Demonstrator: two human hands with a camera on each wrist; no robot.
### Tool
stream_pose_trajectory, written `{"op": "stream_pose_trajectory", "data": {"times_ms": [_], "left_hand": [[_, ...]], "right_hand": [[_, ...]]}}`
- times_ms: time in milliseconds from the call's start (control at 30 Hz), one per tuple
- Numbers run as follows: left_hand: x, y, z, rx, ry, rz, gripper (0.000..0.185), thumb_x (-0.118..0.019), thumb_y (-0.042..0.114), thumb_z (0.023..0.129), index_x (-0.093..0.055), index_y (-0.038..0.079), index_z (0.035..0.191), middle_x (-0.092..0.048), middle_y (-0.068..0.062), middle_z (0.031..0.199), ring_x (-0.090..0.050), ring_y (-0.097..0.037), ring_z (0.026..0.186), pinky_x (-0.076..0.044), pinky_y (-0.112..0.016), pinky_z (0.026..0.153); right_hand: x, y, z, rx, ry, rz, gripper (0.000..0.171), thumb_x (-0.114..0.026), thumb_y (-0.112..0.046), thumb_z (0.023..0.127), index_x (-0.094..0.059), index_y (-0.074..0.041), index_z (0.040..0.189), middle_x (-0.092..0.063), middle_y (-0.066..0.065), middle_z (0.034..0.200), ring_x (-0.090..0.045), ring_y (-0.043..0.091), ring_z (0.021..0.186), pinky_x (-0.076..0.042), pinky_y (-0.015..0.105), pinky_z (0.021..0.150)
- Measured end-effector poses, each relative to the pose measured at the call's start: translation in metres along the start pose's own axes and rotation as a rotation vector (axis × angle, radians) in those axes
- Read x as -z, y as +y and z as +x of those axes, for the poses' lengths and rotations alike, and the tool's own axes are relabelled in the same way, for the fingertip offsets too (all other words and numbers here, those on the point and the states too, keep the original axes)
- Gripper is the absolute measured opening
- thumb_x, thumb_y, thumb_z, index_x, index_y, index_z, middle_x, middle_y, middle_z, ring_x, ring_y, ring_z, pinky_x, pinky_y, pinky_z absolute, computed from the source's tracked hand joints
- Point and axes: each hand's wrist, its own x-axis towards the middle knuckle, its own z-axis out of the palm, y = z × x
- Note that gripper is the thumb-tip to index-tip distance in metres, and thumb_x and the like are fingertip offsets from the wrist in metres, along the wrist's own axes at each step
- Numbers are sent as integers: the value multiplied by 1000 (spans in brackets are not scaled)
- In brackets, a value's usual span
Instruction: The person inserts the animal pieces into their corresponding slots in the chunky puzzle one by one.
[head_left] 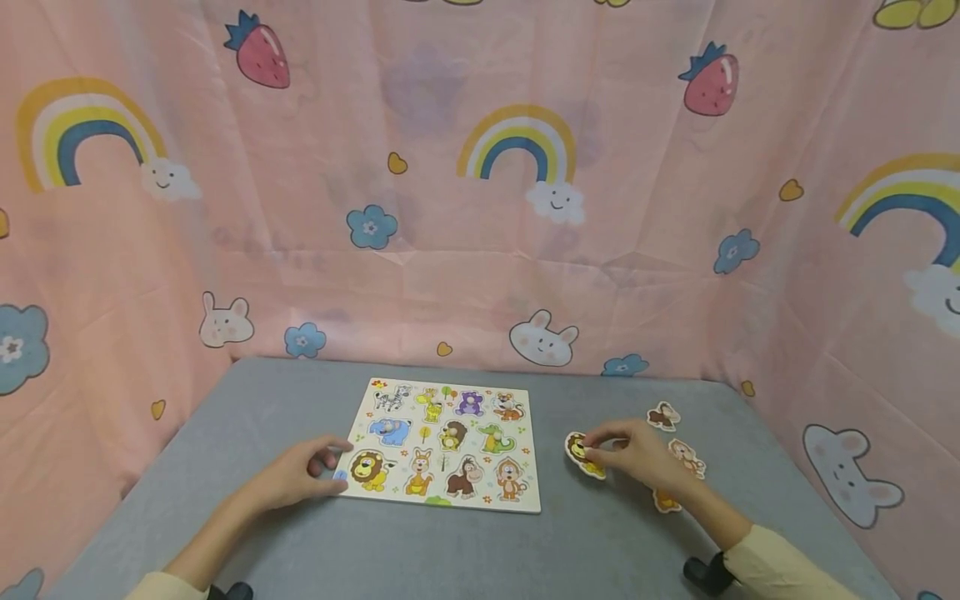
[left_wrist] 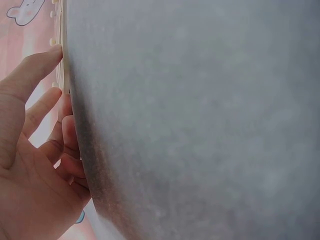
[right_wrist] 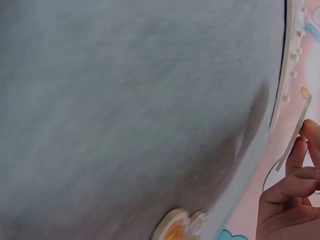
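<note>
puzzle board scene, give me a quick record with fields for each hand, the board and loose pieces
left hand: left hand rests its fingers on the near left edge of the puzzle board
right hand: right hand pinches the lion piece, tilted off the table
board: flat on the grey table, animal pictures in rows
loose pieces: monkey piece and others lie beside the right hand
backdrop: pink printed curtain
</note>
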Motion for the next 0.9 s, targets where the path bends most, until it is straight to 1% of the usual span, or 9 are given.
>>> {"op": "stream_pose_trajectory", "data": {"times_ms": [167, 267, 367, 433, 633, 900], "left_hand": [[0, 0, 0, -3, 1, 0, 51, -86, 16, 82, -63, 2, 125, -54, -1, 91, -48, -15, 75, -38, -29, 68], [0, -1, 0, -3, 1, 3, 51, -86, 17, 82, -63, 2, 125, -54, -1, 91, -48, -15, 75, -38, -29, 68], [0, -1, 0, 2, 1, 1, 51, -86, 17, 82, -63, 2, 125, -54, -1, 91, -48, -15, 75, -38, -29, 68], [0, -1, 0, 5, -1, 2, 51, -86, 17, 82, -63, 2, 126, -54, 0, 91, -48, -15, 75, -38, -29, 68], [0, 0, 0, 4, -2, 3, 51, -86, 17, 82, -63, 1, 126, -54, -1, 90, -48, -16, 75, -38, -29, 67], [1, 1, 0, -2, -4, 9, 51, -86, 17, 82, -63, 1, 125, -54, -1, 90, -48, -15, 75, -38, -29, 67]], "right_hand": [[-6, -5, 8, 15, -5, 16, 9, -78, -14, 92, -78, -8, 99, -72, 4, 97, -58, 16, 71, -47, 27, 61], [-10, -7, 13, 34, -16, 17, 9, -78, -13, 91, -78, -9, 98, -72, 3, 96, -53, 12, 64, -44, 25, 56], [-15, -10, 17, 53, -20, 40, 9, -78, -11, 91, -78, -7, 98, -72, 5, 94, -44, 7, 56, -39, 24, 50], [-18, -12, 21, 63, -20, 64, 9, -78, -9, 90, -78, -5, 98, -72, 7, 93, -40, 5, 52, -36, 24, 47], [-28, -19, 30, 51, -29, 83, 9, -79, -10, 90, -78, -5, 98, -72, 6, 93, -41, 6, 54, -35, 22, 50], [-37, -29, 36, 43, -39, 87, 10, -78, -12, 91, -78, -6, 99, -72, 4, 95, -44, 9, 58, -37, 24, 53]]}}
